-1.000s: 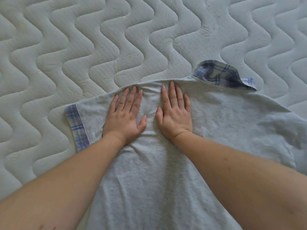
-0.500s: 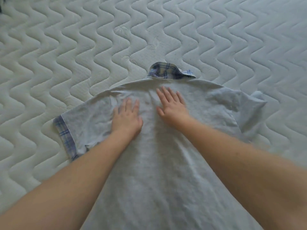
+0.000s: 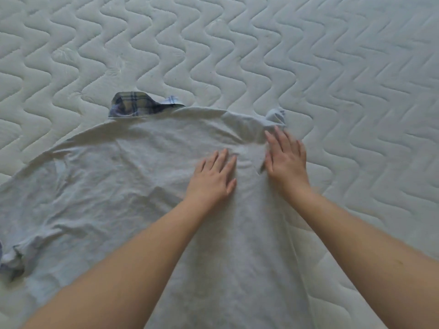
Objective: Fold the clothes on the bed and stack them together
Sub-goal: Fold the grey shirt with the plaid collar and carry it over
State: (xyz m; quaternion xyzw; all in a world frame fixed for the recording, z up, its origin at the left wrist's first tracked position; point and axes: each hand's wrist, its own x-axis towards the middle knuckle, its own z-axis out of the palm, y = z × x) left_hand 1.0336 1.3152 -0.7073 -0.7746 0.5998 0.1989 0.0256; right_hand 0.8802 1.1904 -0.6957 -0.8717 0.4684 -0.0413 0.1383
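Quilted white mattress (image 3: 308,55), my grey shirt (image 3: 118,186) spread flat across its near half.

Both my palms press the shirt near its right shoulder: left hand (image 3: 213,179) with fingers straight and slightly apart, right hand (image 3: 286,160) likewise, beside the crumpled sleeve (image 3: 275,117). The plaid collar (image 3: 133,104) points toward the far edge. No readable label or writing.

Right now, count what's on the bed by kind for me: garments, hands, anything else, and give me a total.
Garments: 1, a grey shirt with a plaid collar, spread flat on the quilted mattress.
Hands: 2, the left hand and the right hand, both resting flat on the shirt near its right sleeve.
Anything else: 0 in view.
Total: 3.
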